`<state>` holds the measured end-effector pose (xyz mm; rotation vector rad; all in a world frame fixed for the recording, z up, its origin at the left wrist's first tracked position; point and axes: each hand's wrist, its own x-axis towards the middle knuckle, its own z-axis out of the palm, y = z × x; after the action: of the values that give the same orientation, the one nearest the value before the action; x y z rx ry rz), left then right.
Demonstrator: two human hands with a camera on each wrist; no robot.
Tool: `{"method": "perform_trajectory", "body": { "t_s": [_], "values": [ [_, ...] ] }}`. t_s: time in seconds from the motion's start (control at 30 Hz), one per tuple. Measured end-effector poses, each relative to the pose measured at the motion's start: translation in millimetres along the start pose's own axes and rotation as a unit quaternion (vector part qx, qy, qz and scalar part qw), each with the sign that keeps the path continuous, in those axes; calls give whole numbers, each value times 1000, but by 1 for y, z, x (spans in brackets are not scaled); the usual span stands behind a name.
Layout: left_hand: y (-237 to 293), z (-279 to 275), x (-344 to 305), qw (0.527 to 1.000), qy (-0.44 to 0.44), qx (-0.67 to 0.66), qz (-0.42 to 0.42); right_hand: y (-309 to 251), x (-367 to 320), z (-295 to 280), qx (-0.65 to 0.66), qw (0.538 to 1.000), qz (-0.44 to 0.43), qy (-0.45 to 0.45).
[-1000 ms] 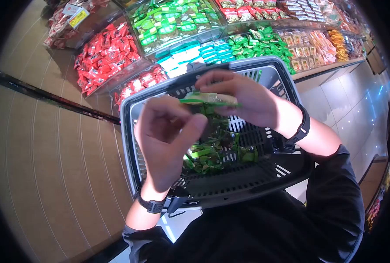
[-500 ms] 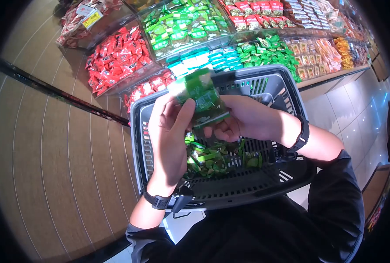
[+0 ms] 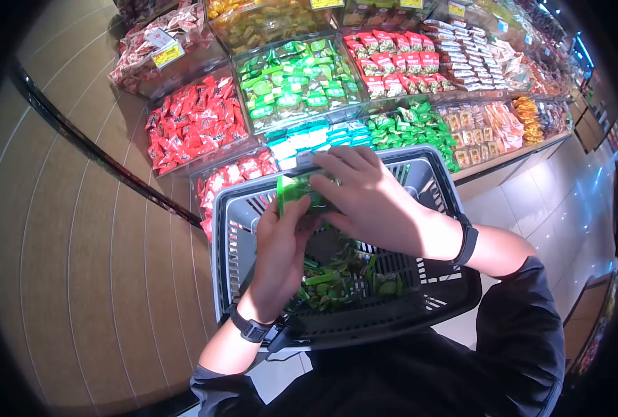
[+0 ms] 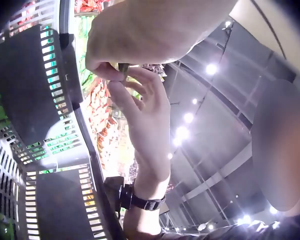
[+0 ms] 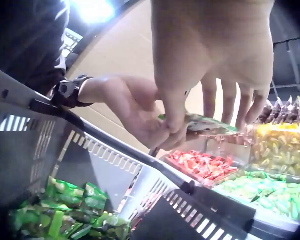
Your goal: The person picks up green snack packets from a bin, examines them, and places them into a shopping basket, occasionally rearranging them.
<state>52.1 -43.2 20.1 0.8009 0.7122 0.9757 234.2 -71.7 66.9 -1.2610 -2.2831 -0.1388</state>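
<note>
A small green snack packet (image 3: pixel 296 189) is held up between both hands over the far side of a grey and black shopping basket (image 3: pixel 222 236). My left hand (image 3: pixel 279 243) pinches its near left part, thumb on top. From the right, my right hand (image 3: pixel 371 198) lies across the packet, its fingers over the top and its thumb at the near edge. In the right wrist view the packet (image 5: pixel 212 125) sits flat between the right thumb and fingers, partly hidden by them. Several more green packets (image 3: pixel 323 283) lie in the bottom of the basket.
Past the basket stands a tiered candy display. It has bins of red packets (image 3: pixel 196 125), green packets (image 3: pixel 298 80), blue-white packets (image 3: pixel 316 142) and darker green packets (image 3: pixel 413 132). Brown panelling (image 3: pixel 100 264) runs along the left, and pale floor tiles (image 3: pixel 538 187) show at right.
The packet has turned from standing upright, front showing, to lying lower under the right hand. The right hand has moved up and over it. The view has tilted up, showing more of the display.
</note>
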Motion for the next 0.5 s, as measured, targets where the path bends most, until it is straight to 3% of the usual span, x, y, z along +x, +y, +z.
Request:
{"method": "perform_trajectory", "body": {
  "t_s": [0.07, 0.17, 0.23, 0.27, 0.37, 0.43, 0.5],
  "values": [
    [1, 3, 0, 1000, -2, 2, 4, 6, 5, 7, -71, 993, -88, 21],
    [4, 0, 1, 1000, -3, -18, -11, 16, 6, 12, -122, 988, -88, -44],
    [6, -1, 2, 999, -7, -40, -26, 28, 18, -18, -113, 986, -120, -33],
    [8, 3, 1, 999, -3, -35, -29, 47, 28, -20, -128, 983, -135, -10],
    [9, 3, -4, 999, -11, -27, -14, 111, 70, -27, -249, 967, -25, 41],
    [8, 1, -4, 997, -50, -48, -16, 177, 102, -23, -270, 956, -51, 100],
    [5, -3, -5, 997, -58, -56, -7, 231, 130, -14, -297, 949, -50, 93]
  ]
}}
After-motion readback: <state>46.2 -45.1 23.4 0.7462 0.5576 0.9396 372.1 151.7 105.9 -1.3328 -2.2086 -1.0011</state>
